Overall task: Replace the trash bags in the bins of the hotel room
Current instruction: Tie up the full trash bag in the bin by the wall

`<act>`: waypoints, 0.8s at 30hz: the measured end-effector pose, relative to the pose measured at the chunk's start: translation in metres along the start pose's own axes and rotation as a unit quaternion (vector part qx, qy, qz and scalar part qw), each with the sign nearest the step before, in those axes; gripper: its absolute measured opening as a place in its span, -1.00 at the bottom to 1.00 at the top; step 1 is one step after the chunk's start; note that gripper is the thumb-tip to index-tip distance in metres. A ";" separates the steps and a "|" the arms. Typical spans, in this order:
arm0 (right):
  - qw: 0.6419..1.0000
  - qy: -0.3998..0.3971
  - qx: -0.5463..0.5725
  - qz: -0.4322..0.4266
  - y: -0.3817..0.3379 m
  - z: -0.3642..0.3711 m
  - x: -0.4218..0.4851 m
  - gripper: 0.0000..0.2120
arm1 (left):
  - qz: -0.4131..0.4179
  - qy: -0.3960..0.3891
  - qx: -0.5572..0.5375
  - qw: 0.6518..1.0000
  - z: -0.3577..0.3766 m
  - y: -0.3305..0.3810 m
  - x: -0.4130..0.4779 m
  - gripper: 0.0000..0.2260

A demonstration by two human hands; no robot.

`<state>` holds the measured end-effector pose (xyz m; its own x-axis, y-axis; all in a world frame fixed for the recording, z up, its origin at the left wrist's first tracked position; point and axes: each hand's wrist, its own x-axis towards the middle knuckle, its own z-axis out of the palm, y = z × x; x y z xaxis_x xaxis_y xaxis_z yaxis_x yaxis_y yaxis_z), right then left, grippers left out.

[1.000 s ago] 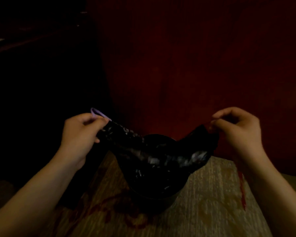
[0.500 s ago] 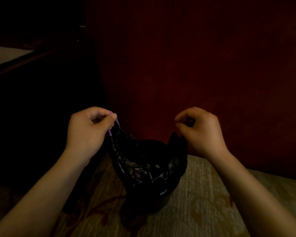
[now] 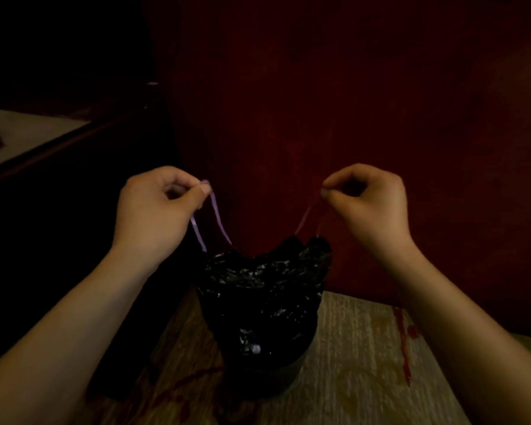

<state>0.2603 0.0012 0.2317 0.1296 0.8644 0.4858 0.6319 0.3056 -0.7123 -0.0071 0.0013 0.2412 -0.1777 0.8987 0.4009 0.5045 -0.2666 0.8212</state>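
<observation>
Black trash bag (image 3: pixel 264 289) sits in the bin (image 3: pixel 267 381), which stands on the carpet (image 3: pixel 350 348) close against a dark red wall (image 3: pixel 319 102). The bag's mouth is bunched and gathered above the rim, its body slumped inside. Two drawstring loops rise from the mouth. The left loop (image 3: pixel 216 214) is purple and plain to see. The right loop (image 3: pixel 305 219) is fainter against the red and hard to trace. Left hand (image 3: pixel 157 210) pinches its loop between thumb and forefinger, other fingers curled in. Right hand (image 3: pixel 368 204) pinches the right loop the same way. Both are raised above the bin and well apart, strings near taut. Step in hand, as I judge it: cinching the used bag shut before lifting it out. To do it well, pull both loops evenly, outward then up, so the mouth closes without tearing the thin film. Keep the load centred so the bin does not tip or ride up with the bag, which clings to the bin's inside. Surroundings: dark furniture (image 3: pixel 74 240) stands just left of the bin, with a pale surface (image 3: pixel 28 133) further back. The light is poor. The wall behind and the furniture beside leave little room, so the lift should come straight up and toward the person. What is in the bag cannot be told.
</observation>
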 end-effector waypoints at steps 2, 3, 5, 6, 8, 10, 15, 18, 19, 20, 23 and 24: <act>0.998 -0.059 -0.016 0.005 -0.005 -0.004 0.002 -0.89 | 0.005 0.009 -0.005 1.000 -0.005 0.000 0.002 -0.88; 0.999 -0.053 -0.008 0.006 -0.006 -0.006 0.003 -0.90 | 0.006 0.029 -0.018 0.999 -0.007 0.002 0.004 -0.87; 0.999 0.006 0.036 0.019 -0.008 -0.010 0.009 -0.90 | 0.014 0.045 -0.022 0.999 -0.008 0.004 0.008 -0.89; 0.999 0.007 0.046 0.026 -0.009 -0.011 0.011 -0.90 | 0.014 0.029 -0.013 0.999 -0.008 0.005 0.009 -0.91; 0.999 -0.033 0.014 0.022 -0.013 -0.012 0.010 -0.91 | 0.006 0.010 -0.008 1.000 -0.006 0.003 0.009 -0.92; 0.999 0.016 0.024 0.018 -0.017 -0.012 0.012 -0.93 | -0.011 0.034 -0.041 0.999 -0.008 0.004 0.013 -0.89; 1.000 0.006 -0.012 -0.014 -0.029 -0.014 0.020 -0.92 | -0.033 0.003 -0.128 0.991 -0.012 0.010 0.020 -0.91; 0.999 0.040 0.018 -0.017 -0.031 -0.019 0.024 -0.92 | -0.050 -0.024 -0.155 0.986 -0.009 0.009 0.020 -0.87; 1.000 0.009 -0.004 -0.022 -0.031 -0.017 0.024 -0.92 | -0.055 -0.034 -0.160 0.985 -0.007 0.008 0.019 -0.87; 0.999 -0.014 -0.025 -0.023 -0.031 -0.015 0.023 -0.91 | -0.061 -0.037 -0.176 0.982 -0.004 0.008 0.018 -0.88; 0.999 -0.042 0.012 -0.024 -0.033 -0.007 0.022 -0.90 | -0.086 -0.052 -0.239 0.966 0.005 0.007 0.015 -0.89; 0.997 -0.067 0.026 -0.028 -0.035 -0.004 0.021 -0.90 | -0.098 -0.064 -0.250 0.961 0.010 0.005 0.013 -0.89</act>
<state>0.2440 0.0068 0.2686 -0.0107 0.8897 0.4564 0.5951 0.3725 -0.7121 0.0018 0.0150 0.2460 -0.1058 0.9759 0.1907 -0.0028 -0.1921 0.9814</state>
